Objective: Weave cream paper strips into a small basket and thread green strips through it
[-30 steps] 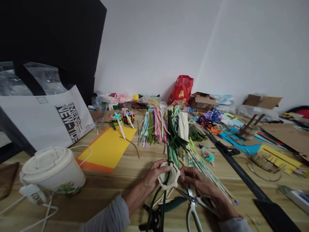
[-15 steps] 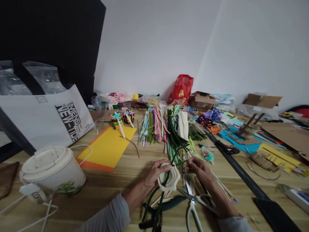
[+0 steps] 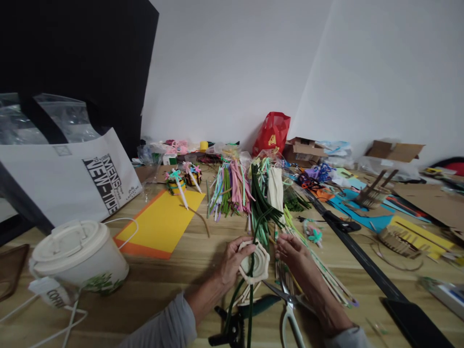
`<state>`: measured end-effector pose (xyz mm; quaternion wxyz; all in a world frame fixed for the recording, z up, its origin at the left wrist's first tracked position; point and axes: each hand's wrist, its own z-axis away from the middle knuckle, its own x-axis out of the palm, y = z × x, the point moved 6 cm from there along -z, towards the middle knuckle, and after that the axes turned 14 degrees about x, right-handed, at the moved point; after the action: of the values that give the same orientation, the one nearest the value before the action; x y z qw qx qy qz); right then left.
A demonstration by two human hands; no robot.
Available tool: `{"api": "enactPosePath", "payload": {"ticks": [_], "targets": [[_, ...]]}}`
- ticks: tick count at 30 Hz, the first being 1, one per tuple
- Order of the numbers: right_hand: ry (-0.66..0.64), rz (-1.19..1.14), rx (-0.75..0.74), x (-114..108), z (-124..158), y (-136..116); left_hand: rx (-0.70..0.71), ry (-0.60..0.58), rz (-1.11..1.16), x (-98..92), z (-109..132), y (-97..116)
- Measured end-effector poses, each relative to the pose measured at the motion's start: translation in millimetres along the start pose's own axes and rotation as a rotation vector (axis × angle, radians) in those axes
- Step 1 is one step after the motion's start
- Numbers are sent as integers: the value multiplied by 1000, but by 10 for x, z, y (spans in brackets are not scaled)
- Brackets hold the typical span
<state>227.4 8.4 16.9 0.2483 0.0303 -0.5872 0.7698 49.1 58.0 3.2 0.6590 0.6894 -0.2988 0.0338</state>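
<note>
My left hand (image 3: 235, 261) pinches the edge of a small cream hexagonal piece (image 3: 258, 270) with concentric rings and an open-looking middle. Dark green craft stems (image 3: 251, 309) run across it; two hang toward the table's front, and another curves up from its top edge. Just right of the piece is my right hand (image 3: 295, 256), fingers bent and drawn together; what sits between them, if anything, is too small to make out. White-handled scissors (image 3: 288, 309) lie partly open under my right wrist. Below the piece rest green-handled pliers (image 3: 261, 304), partly covered by the hanging stems.
Bundles of coloured stems (image 3: 232, 188) lie ahead. A lidded white bucket (image 3: 79, 261) and a white bag (image 3: 65, 179) stand left, near yellow paper (image 3: 163, 222). On the right are a long black strap (image 3: 358, 261), small woven baskets (image 3: 398, 241) and cardboard (image 3: 427, 203).
My right hand has moved slightly left, toward the piece. The green stem that stretched sideways to its fingers no longer shows there. The hanging stems have shifted right, and the piece has turned slightly.
</note>
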Motion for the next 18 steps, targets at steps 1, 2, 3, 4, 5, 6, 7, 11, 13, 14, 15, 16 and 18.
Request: {"api": "enactPosePath", "payload": {"ticks": [1, 2, 3, 4, 5, 6, 7, 11, 13, 14, 15, 16, 18], "targets": [[-8, 75, -7, 37, 22, 8, 12, 35, 7, -15, -5, 10], [-30, 155, -4, 86, 47, 24, 22, 64, 13, -25, -4, 22], [-64, 226, 7, 145, 74, 46, 28, 78, 15, -24, 1, 34], [-107, 280, 29, 210, 105, 75, 31, 70, 9, -9, 11, 46], [-152, 314, 46, 275, 139, 100, 36, 53, -4, 12, 24, 61], [-187, 323, 63, 333, 173, 120, 45, 36, -23, 33, 37, 78], [-210, 319, 77, 382, 205, 132, 60, 22, -51, 50, 51, 98], [-163, 260, 30, 450, 287, 64, 144, -5, -204, 85, 87, 174], [-148, 249, -1, 454, 301, 28, 175, -34, -260, 106, 91, 196], [-151, 248, -9, 454, 302, 24, 184, -46, -279, 116, 90, 205], [-154, 241, -12, 451, 297, 30, 190, -55, -293, 123, 88, 212], [-156, 229, -10, 443, 289, 46, 194, -67, -305, 131, 85, 217], [-158, 192, 3, 423, 263, 95, 201, -90, -315, 148, 77, 229]]}}
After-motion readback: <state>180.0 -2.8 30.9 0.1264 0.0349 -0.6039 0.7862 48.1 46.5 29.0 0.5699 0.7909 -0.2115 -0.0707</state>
